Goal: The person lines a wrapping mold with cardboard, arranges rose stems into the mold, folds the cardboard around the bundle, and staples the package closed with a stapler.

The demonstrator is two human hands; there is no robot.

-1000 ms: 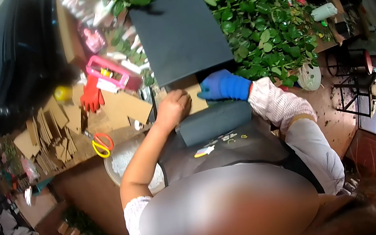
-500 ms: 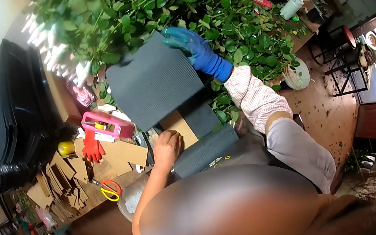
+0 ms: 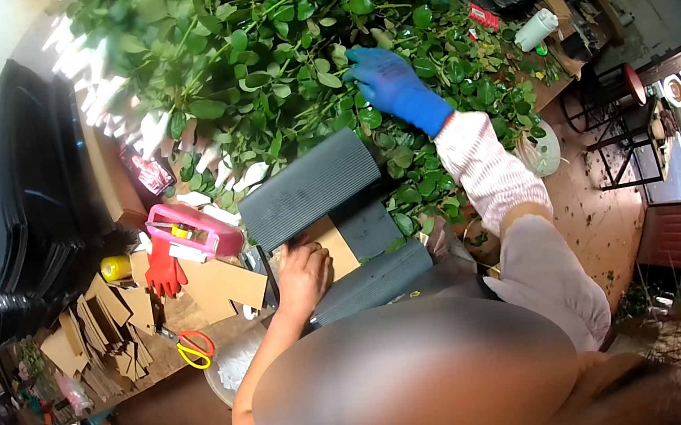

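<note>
My left hand [image 3: 303, 275], bare, presses on a brown cardboard piece [image 3: 335, 245] with its fingers bent and close together. Its fingertips reach the edge of a dark grey corrugated sheet [image 3: 313, 183], whose far part is folded up and curls over. The near part of the sheet [image 3: 375, 281] lies in front of my body. In a blue glove, my right hand [image 3: 393, 87] reaches among leafy green stems [image 3: 258, 54] beyond the sheet. Its fingers are stretched out and apart, touching leaves; no held stem can be made out.
Stacked black sheets [image 3: 20, 205] stand at left. Nearby are a pink tape dispenser [image 3: 196, 229], a red glove [image 3: 164, 269], cardboard pieces [image 3: 105, 322] and scissors [image 3: 194, 349]. A white bottle [image 3: 536, 30] is at far right, with a stool [image 3: 614, 110] beyond.
My right hand has let go of the raised corrugated sheet and moved right and away to the leafy stems. The sheet's far part has curled down toward me. My left hand stays nearly in place.
</note>
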